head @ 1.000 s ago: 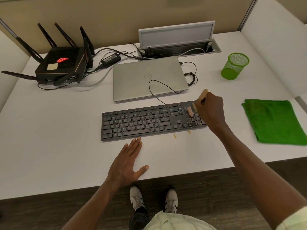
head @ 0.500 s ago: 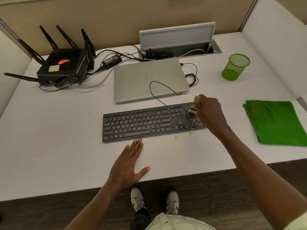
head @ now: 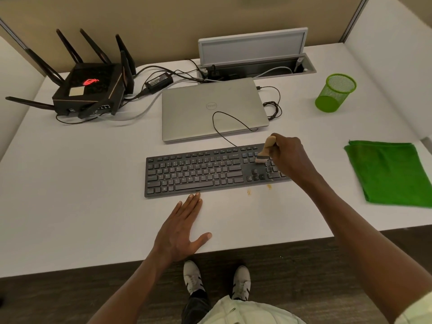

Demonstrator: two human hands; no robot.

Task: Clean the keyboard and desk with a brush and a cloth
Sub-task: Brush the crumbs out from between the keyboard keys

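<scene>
A white desk [head: 70,195] fills most of the view, with a closed silver laptop [head: 210,111] toward the back; its lid bears a round logo that reads Dell, seen upside down. To the left stands a black router [head: 88,90] with tall antennas and a red glowing emblem; a pale sticker on top cannot be read. The black keyboard [head: 198,171] lies in front of the laptop, its long axis running left to right along the desk's front edge, and its key legends are too small to read. A folded green cloth [head: 390,171] lies flat at the right, well apart from the keyboard. A green mesh cup [head: 335,92] stands upright behind it. The left hand [head: 180,230] rests flat on the desk, fingers straight, fingertips just at the keyboard's front edge. The right hand [head: 289,157] grips a small wooden brush [head: 265,150], handle tilted up and away, bristles down on the keys at the keyboard's right end. Two small brownish crumbs [head: 249,191] lie on the desk just in front of the keyboard.
</scene>
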